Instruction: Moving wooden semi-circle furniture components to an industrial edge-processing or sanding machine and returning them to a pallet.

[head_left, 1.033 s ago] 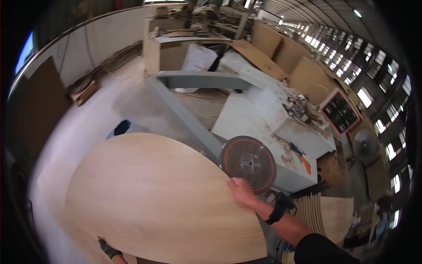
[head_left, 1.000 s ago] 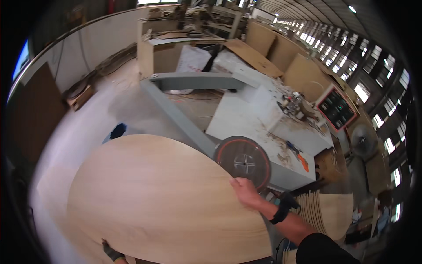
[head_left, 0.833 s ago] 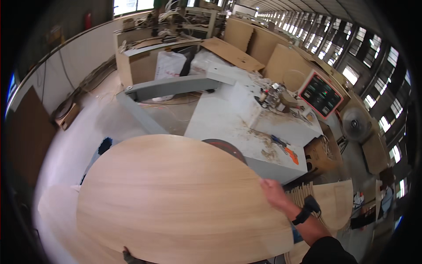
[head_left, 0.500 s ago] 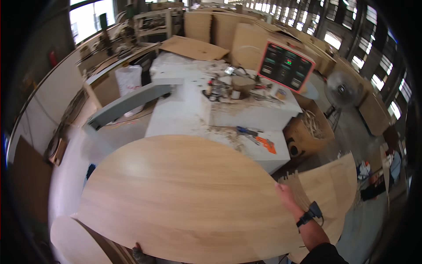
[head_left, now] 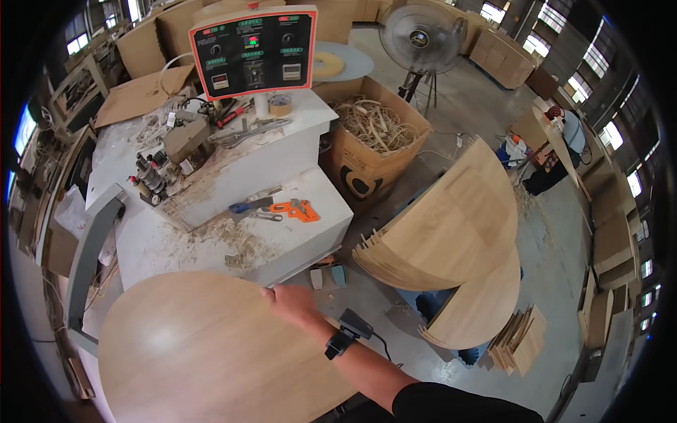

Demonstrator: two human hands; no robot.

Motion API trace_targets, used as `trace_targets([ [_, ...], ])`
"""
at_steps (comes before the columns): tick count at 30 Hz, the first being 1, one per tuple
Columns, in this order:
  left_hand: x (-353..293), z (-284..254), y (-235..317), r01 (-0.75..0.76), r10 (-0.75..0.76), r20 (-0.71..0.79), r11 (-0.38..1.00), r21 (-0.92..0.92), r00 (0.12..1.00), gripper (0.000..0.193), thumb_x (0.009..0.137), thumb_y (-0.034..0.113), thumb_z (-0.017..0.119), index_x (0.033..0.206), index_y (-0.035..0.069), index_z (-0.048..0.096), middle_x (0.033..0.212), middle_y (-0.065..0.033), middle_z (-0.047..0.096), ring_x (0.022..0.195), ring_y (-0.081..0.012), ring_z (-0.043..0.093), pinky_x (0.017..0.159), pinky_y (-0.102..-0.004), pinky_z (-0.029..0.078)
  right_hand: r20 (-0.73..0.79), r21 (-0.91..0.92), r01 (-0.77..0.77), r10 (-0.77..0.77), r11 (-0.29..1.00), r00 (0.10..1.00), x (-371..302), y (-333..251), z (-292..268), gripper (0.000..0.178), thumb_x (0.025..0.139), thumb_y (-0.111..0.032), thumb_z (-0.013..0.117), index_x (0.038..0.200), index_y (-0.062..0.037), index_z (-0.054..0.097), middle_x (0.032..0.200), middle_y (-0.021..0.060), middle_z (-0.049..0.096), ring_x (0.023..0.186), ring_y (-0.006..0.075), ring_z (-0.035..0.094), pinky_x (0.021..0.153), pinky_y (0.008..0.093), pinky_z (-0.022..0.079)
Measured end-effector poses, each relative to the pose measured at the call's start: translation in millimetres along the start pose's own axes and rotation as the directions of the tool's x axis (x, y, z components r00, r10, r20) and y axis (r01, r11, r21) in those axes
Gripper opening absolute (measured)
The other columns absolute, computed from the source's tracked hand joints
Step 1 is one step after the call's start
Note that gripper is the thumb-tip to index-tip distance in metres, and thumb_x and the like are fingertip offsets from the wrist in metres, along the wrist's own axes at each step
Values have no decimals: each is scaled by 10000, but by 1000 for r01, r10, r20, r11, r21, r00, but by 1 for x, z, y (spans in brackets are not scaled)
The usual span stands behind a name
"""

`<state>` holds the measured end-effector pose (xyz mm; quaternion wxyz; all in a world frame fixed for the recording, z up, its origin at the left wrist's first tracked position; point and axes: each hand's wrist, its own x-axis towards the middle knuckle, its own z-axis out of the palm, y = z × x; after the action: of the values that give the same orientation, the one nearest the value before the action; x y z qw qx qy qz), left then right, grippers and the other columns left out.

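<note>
A large round-edged wooden panel (head_left: 211, 345) with pale grain fills the lower left of the head view. At its far right edge my right hand (head_left: 290, 303) is closed, fingers curled over the rim. A dark wristband with a small black device sits on my right wrist. My left hand is out of sight. Just beyond the panel, a white machine table (head_left: 148, 254) carries an orange-handled tool (head_left: 295, 210), a blue-handled tool (head_left: 248, 206) and wood shavings.
Stacked curved wooden panels (head_left: 451, 218) lie on the right, with smaller boards (head_left: 518, 342) by them. A carton of strip offcuts (head_left: 377, 141), a control box (head_left: 254, 53) and a fan (head_left: 422, 39) stand farther back. Another person (head_left: 568, 141) bends over a board at far right.
The view has swung to the right, bringing the panel stacks and the other person into fuller sight. My left hand has left the picture; my right hand stays on the panel's edge.
</note>
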<state>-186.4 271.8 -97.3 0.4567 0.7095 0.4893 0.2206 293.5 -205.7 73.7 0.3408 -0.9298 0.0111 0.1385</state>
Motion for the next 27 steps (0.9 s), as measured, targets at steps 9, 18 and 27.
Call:
trace_targets([
  [9, -5, 25, -32, -38, 36, 17, 988, 147, 999, 517, 932, 440, 417, 1289, 78, 509, 1317, -46, 545, 1194, -229, 472, 936, -434, 440, 119, -58, 208, -200, 976, 972, 97, -20, 21, 442, 908, -480, 498, 960, -59, 622, 837, 186, 663, 810, 392, 631, 701, 481, 486],
  [18, -23, 95, 189, -84, 417, -410, 777, 624, 811, 469, 949, 380, 419, 1200, 5, 546, 1207, -178, 575, 1121, -331, 516, 910, -464, 455, 80, 71, 37, -43, 997, 996, 75, 28, -26, 433, 906, -415, 560, 1150, -59, 591, 946, 173, 671, 889, 308, 652, 764, 356, 495],
  [27, 158, 135, 262, -199, 358, 43, 413, 889, 933, 535, 939, 251, 476, 1412, 23, 373, 1483, -198, 324, 1403, -327, 244, 1135, -445, 206, 224, 59, -66, 52, 996, 973, 41, 9, -68, 442, 936, -388, 516, 1145, -1, 566, 997, 195, 644, 921, 319, 633, 789, 384, 475],
])
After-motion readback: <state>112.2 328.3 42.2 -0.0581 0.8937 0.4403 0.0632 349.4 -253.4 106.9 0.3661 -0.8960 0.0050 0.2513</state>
